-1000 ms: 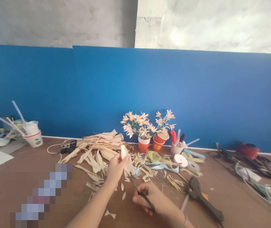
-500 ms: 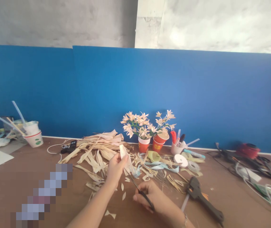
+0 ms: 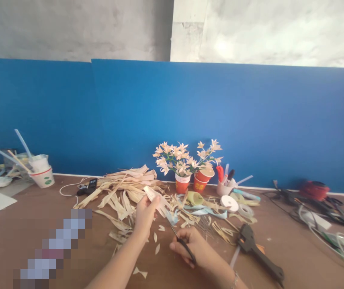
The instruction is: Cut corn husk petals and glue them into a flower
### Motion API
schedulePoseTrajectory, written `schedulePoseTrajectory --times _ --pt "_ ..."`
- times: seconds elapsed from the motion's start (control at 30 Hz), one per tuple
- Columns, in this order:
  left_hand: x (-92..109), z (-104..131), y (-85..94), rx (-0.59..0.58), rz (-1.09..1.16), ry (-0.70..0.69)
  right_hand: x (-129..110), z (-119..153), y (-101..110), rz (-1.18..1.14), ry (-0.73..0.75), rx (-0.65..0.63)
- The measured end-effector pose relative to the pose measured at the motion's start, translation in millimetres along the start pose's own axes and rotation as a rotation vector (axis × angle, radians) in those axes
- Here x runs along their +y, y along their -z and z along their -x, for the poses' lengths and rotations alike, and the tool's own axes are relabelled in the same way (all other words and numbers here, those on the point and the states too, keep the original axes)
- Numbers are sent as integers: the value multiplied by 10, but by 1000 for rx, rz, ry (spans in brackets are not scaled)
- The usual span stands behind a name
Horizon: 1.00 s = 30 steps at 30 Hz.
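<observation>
L hand point(image 3: 144, 214): fingers pinched on pale strip point(image 3: 162, 207). R hand point(image 3: 193, 243): fingers curled round scissors point(image 3: 186, 248), blades by strip's lower end. Red cups point(image 3: 200, 186) nr bench point(image 3: 166, 277) back edge.

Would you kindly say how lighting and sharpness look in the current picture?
Head view: the wall is nearly washed out at upper right; same head view: the scissors look soft toward the tips, and pixel blocks cover the lower left.
</observation>
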<state>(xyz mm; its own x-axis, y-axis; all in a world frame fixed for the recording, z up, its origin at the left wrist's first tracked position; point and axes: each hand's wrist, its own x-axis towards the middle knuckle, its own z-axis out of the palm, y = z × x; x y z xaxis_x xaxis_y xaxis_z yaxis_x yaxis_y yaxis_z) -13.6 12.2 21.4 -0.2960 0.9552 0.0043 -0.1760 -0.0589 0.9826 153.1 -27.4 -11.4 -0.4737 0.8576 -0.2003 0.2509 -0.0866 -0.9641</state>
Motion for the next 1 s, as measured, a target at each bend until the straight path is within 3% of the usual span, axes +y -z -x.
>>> schedulePoseTrajectory --times 1.0 --pt "-88 28 -45 -28 21 -15 8 -4 -8 -18 -6 37"
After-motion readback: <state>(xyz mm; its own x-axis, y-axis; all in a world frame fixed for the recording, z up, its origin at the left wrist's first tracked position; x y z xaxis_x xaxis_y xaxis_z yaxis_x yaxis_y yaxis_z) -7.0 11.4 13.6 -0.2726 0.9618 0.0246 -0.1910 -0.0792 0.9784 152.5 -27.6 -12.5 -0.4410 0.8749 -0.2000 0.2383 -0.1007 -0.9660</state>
